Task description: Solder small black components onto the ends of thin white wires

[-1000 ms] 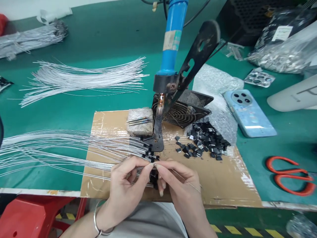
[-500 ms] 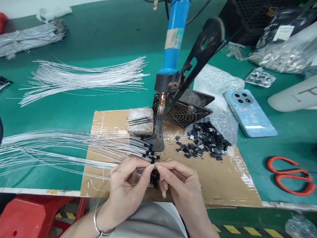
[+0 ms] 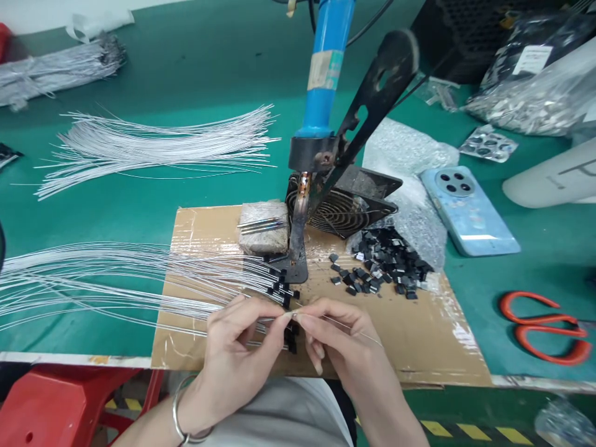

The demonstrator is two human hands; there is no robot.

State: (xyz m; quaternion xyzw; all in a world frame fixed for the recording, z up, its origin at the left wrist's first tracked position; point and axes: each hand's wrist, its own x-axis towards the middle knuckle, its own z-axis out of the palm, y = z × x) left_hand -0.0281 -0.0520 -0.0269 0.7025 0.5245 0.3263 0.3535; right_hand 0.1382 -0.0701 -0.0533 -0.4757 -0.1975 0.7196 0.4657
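My left hand [image 3: 246, 347] and my right hand [image 3: 347, 338] meet fingertip to fingertip over the cardboard [image 3: 419, 341]. Each pinches a thin wire; a pale length of it [image 3: 367, 337] runs out past my right fingers. What sits between the fingertips is too small to make out. Just behind and under my hands lie white wires [image 3: 121, 261] whose right ends carry black pieces [image 3: 280, 288]. Beyond them stands a blue-handled soldering iron [image 3: 326, 74] in a black holder, tip down. A heap of small black pieces [image 3: 391, 257] lies to the right.
Behind the cardboard are a wrapped block [image 3: 264, 228] with metal rods, a black fan [image 3: 342, 211] and bubble wrap [image 3: 405, 146]. A phone [image 3: 472, 211] and orange-handled scissors [image 3: 547, 329] lie at the right. More white wires [image 3: 162, 146] lie at the back left.
My right hand has shifted slightly right, and its lower fingers have moved a little away from the black pieces. My left hand has hardly moved; both still pinch.
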